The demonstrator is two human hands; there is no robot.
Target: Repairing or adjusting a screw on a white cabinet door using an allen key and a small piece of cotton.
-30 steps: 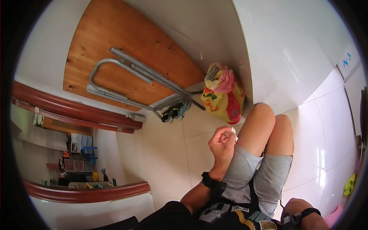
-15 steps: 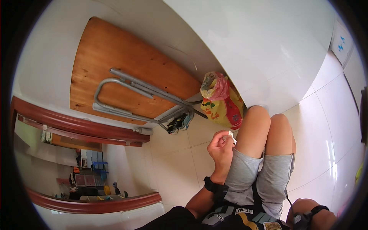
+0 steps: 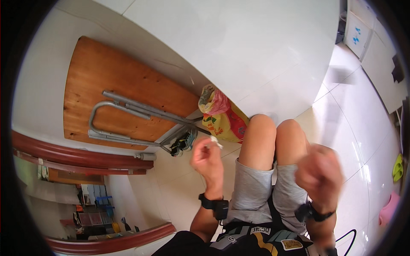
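My left hand [image 3: 206, 158] is raised left of my knees, its fingers pinched on a small, white, crumpled piece [image 3: 215, 141]. That piece looks like tissue, but it is too blurred to be sure. My right hand [image 3: 320, 176] is held above my right thigh, near the knee. Motion smears its fingers; they seem curled, and whether anything is in them I cannot make out. The two hands are well apart. Each wrist wears a black band. Beneath them are my bare knees and grey shorts [image 3: 253, 183].
A glossy white panel [image 3: 256, 55] rises ahead of my knees. Left of it stand a yellow and red bag [image 3: 222, 123], shoes [image 3: 183, 143] and a folded wooden table [image 3: 124, 89] with grey metal legs. Green slippers [image 3: 397, 167] and a pink item [image 3: 389, 209] lie at the right.
My right hand has come up from the lower right edge to above my thigh. The left hand still pinches the white piece. The whole view has shifted, with the background moving left.
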